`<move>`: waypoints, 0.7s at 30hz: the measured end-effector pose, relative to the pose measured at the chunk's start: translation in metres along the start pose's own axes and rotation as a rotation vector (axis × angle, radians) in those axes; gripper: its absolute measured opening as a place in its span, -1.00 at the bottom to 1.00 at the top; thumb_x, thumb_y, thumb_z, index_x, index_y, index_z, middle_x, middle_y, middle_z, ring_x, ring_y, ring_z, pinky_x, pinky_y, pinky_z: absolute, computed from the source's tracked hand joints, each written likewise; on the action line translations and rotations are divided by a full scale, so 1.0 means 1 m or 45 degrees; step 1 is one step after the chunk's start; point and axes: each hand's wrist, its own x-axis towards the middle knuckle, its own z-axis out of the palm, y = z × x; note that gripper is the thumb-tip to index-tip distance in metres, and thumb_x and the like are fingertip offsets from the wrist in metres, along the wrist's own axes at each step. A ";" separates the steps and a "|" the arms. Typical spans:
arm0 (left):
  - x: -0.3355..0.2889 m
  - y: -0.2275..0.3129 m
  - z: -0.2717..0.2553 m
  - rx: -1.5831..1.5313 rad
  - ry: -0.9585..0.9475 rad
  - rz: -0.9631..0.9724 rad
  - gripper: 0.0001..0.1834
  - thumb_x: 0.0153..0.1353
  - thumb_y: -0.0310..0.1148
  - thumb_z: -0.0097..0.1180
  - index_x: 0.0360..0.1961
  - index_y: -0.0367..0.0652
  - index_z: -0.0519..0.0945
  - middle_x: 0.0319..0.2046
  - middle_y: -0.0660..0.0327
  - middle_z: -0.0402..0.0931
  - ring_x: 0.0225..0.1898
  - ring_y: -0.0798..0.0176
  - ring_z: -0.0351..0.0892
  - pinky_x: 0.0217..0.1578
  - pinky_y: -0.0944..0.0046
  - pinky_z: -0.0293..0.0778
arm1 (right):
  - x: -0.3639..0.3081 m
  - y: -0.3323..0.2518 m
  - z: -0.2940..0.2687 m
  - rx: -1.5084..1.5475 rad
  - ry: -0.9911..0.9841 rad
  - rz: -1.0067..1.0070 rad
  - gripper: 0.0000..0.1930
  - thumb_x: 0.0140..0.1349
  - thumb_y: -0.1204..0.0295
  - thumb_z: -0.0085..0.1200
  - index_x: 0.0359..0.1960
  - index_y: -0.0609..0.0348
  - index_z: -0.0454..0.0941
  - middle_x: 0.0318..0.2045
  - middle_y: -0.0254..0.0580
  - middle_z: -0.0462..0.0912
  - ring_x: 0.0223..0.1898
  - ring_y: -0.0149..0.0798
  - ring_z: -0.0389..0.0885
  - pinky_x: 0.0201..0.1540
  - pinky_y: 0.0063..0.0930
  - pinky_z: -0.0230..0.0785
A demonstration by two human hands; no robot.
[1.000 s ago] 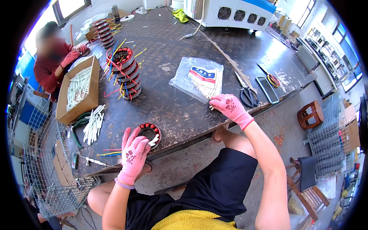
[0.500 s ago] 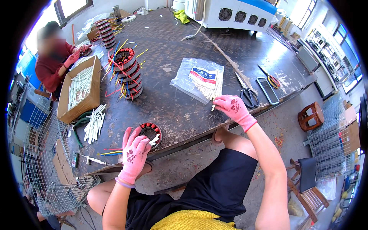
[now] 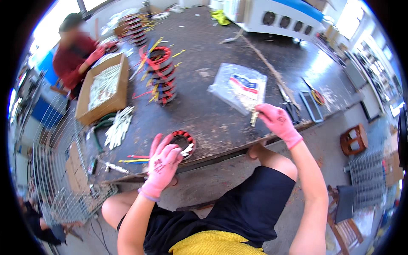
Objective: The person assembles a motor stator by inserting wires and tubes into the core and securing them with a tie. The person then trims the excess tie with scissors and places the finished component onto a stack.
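Observation:
My left hand (image 3: 163,165), in a pink glove, rests against the near left side of a small stator ring (image 3: 192,141) with red insulation round its slots. Its fingers are stretched and spread; the thumb is hidden. White pieces (image 3: 187,150) stick out inside the ring. To the right, my right hand (image 3: 277,123), also pink-gloved, pinches a few thin cream cable ties (image 3: 253,119) just off the near corner of a clear plastic bag (image 3: 227,87). More pale strips show through the bag. Red, blue and yellow wires (image 3: 135,161) lie left of the ring.
Stacked stators (image 3: 165,80) with loose wires stand behind. A cardboard box (image 3: 102,112) holds white tubes, with a loose pile (image 3: 119,129) in front. Scissors (image 3: 290,109) and a phone (image 3: 311,106) lie right. A co-worker (image 3: 74,53) sits far left.
The whole view has shifted, so the table's things sit further right. More of the cable ties shows below my right fingertips. My left hand stays at the stator ring.

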 end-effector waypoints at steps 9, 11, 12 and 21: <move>0.001 -0.001 -0.001 0.005 -0.011 -0.011 -0.81 0.05 -0.41 0.31 -0.28 -0.07 0.59 -0.21 0.28 0.57 0.24 0.09 0.48 0.40 -0.12 0.20 | 0.000 -0.092 -0.036 0.401 0.228 0.344 -0.85 0.17 0.63 0.27 -0.23 0.23 0.60 -0.25 -0.19 0.70 -0.33 -0.33 0.68 -0.25 -0.47 0.52; 0.001 -0.001 -0.001 -0.011 -0.013 -0.013 -0.80 0.05 -0.43 0.30 -0.27 -0.08 0.58 -0.20 0.28 0.57 0.24 0.08 0.48 0.40 -0.14 0.19 | 0.002 -0.119 -0.042 0.505 0.273 0.272 -0.81 0.12 0.67 0.30 -0.26 0.23 0.59 -0.25 -0.18 0.72 -0.32 -0.35 0.69 -0.26 -0.49 0.54; 0.000 -0.001 -0.001 -0.027 -0.015 -0.018 -0.78 0.04 -0.46 0.29 -0.25 -0.09 0.58 -0.19 0.27 0.57 0.24 0.06 0.48 0.40 -0.17 0.18 | 0.004 -0.132 -0.041 0.568 0.287 0.202 -0.79 0.10 0.69 0.31 -0.26 0.23 0.58 -0.25 -0.16 0.72 -0.31 -0.34 0.69 -0.26 -0.48 0.55; 0.001 0.000 -0.002 -0.057 -0.008 -0.033 -0.78 0.05 -0.45 0.28 -0.24 -0.10 0.59 -0.18 0.26 0.58 0.25 0.06 0.47 0.40 -0.17 0.17 | -0.005 -0.204 -0.012 0.695 0.107 -0.214 -0.68 0.03 0.61 0.33 -0.12 0.24 0.63 -0.14 -0.05 0.75 -0.27 -0.13 0.77 -0.26 -0.39 0.59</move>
